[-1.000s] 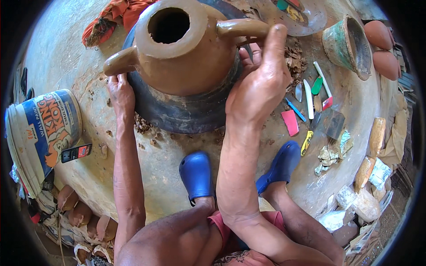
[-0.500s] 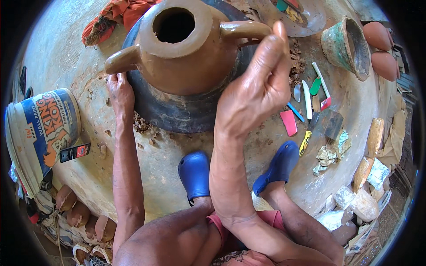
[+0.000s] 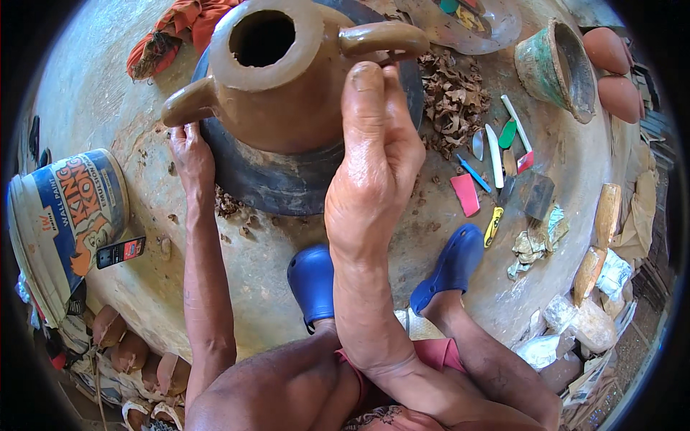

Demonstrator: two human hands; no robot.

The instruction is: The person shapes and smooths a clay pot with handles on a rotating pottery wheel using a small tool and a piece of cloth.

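A wet brown clay pot [image 3: 287, 108] with a wide round mouth and two side handles stands on a dark round turntable [image 3: 273, 190]. My left hand [image 3: 192, 165] is at the turntable's left edge, fingers together, their tips partly hidden under the left handle [image 3: 188, 102]. Close to the pot's right side is my right hand [image 3: 374, 161], thumb upright and fingers curled in. Its fingertips reach just below the right handle [image 3: 384, 37]; whatever they hold, if anything, is hidden.
Clay scraps [image 3: 453, 97] lie right of the turntable, beside several small tools [image 3: 494, 154] and a yellow cutter [image 3: 493, 226]. A green-stained pot [image 3: 550, 68] lies at far right. A paint bucket [image 3: 75, 208] and a phone [image 3: 121, 251] are at left; blue clogs [image 3: 310, 280] below.
My right hand has moved left and down, from in front of the right handle's outer end to just below the handle. My left hand stays at the turntable's edge.
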